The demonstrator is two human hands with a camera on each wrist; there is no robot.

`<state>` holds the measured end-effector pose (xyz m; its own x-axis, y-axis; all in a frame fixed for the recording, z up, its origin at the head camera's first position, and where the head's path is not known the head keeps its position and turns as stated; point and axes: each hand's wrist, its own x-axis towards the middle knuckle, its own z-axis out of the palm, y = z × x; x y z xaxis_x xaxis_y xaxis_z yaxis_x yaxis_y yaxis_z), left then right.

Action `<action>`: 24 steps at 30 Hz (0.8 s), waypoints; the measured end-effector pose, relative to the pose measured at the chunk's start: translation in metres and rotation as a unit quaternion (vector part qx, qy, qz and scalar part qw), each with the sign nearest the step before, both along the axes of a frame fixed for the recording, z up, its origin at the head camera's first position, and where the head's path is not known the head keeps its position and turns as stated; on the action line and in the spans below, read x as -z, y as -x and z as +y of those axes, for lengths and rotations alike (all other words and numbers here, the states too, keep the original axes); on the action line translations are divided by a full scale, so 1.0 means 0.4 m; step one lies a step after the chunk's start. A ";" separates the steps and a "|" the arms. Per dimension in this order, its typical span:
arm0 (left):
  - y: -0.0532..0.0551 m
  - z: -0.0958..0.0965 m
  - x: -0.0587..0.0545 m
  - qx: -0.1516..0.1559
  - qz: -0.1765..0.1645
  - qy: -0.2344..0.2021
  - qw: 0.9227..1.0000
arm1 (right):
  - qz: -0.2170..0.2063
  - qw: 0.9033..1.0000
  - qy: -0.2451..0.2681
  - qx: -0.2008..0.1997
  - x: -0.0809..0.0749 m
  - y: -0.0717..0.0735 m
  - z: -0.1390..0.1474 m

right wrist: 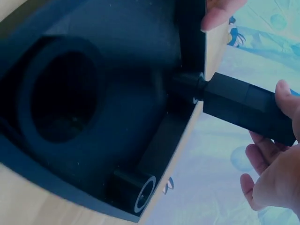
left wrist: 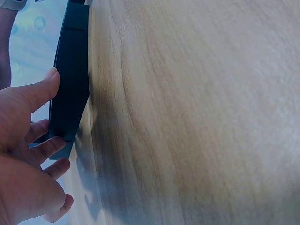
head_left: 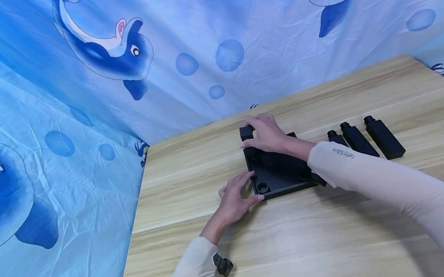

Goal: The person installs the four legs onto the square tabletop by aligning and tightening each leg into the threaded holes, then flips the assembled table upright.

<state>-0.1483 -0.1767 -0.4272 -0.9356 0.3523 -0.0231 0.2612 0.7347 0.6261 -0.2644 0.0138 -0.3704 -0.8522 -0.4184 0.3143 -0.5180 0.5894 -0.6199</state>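
Observation:
A raised-rim black square panel (head_left: 276, 173) lies on the table with round sockets inside its corners. My right hand (head_left: 266, 134) grips a black rectangular leg (right wrist: 243, 103) by its far end. The leg's narrow neck meets a corner socket (right wrist: 185, 86) at the panel's far left; how deep it sits cannot be told. At the near left corner, my left hand (head_left: 236, 198) holds the panel's edge, its thumb (left wrist: 44, 89) and fingers spread along the outer wall. Another socket (head_left: 263, 188) shows beside this hand. The right forearm hides part of the panel.
Several similar black legs with threaded necks, such as the outermost leg (head_left: 384, 137), lie to the right, partly behind the right sleeve (head_left: 355, 174). Beneath everything is a wooden table (head_left: 297, 239). Blue dolphin-print curtains (head_left: 194, 33) hang behind and left.

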 end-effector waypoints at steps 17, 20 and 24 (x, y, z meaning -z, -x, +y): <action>0.003 -0.003 0.006 0.001 0.002 -0.006 1.000 | -0.069 0.989 -0.044 -0.120 -0.036 0.000 0.013; 0.002 -0.003 0.006 0.001 0.002 -0.005 1.000 | -0.071 0.990 -0.037 -0.116 -0.035 0.002 0.011; 0.001 -0.003 0.003 -0.001 -0.004 -0.005 1.000 | -0.050 0.995 -0.027 -0.083 -0.026 0.008 0.004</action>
